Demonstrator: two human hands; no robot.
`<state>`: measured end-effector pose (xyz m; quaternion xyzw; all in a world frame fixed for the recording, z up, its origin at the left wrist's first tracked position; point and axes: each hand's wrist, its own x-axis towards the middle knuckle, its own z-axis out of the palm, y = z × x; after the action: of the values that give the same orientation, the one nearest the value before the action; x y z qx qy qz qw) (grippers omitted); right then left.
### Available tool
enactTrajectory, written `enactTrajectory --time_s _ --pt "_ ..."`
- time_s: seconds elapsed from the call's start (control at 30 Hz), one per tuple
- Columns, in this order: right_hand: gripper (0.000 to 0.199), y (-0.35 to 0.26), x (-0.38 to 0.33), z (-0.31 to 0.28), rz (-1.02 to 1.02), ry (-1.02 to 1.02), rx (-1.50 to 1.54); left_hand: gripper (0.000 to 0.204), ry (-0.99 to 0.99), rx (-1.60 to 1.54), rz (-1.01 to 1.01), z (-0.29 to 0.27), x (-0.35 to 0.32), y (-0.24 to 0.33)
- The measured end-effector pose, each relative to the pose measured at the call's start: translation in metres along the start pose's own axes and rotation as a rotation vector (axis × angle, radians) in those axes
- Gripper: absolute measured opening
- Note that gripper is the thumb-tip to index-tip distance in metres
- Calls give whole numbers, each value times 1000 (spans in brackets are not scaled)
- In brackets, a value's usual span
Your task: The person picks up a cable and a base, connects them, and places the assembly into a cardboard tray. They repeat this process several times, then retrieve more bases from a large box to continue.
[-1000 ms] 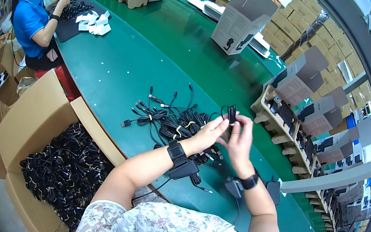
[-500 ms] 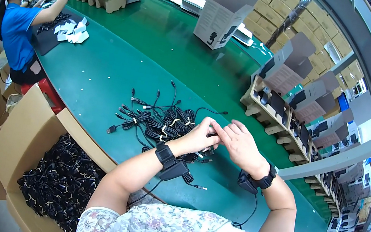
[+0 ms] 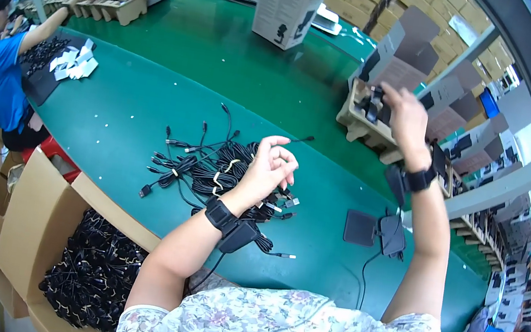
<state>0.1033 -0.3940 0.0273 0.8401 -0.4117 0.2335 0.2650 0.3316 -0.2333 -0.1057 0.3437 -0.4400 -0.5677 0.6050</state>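
Bundled black cables [image 3: 226,174], tied with pale twist ties, lie heaped on the green table. My left hand [image 3: 270,167] is raised over the heap's right side, its fingers loosely curled and apart, with nothing visible in them. My right hand [image 3: 408,122] reaches out to a brown moulded tray [image 3: 356,126] at the right, fingertips by the black parts [image 3: 376,103] in it. Those fingers are smeared, so any hold is unclear. Each wrist wears a black band with a small black box. A flat black square pad [image 3: 360,228] lies on the table below my right hand.
An open carton [image 3: 39,235] of bundled cables [image 3: 95,271] stands at the lower left. White-grey boxes with open flaps [image 3: 288,11] stand at the back and along the right. A co-worker in blue [image 3: 4,79] works at the left. A grey metal post [image 3: 511,177] crosses the right side.
My hands, together above the cable heap before, have parted. The right has moved far and right to the tray; the left stays near the heap. The flat pad has come into view.
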Motion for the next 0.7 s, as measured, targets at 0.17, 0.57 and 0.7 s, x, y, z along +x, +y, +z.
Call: enactTrajectory --time_s 0.17,0.57,0.7 --pt "28 43 17 30 -47 -19 -211 44 -14 5 0 -2 5 -1" --pt "14 20 42 84 -119 -310 -430 42 3 6 -7 -5 1 -1" --pt "14 11 41 120 -122 -276 -464 42 14 -10 19 -6 4 0"
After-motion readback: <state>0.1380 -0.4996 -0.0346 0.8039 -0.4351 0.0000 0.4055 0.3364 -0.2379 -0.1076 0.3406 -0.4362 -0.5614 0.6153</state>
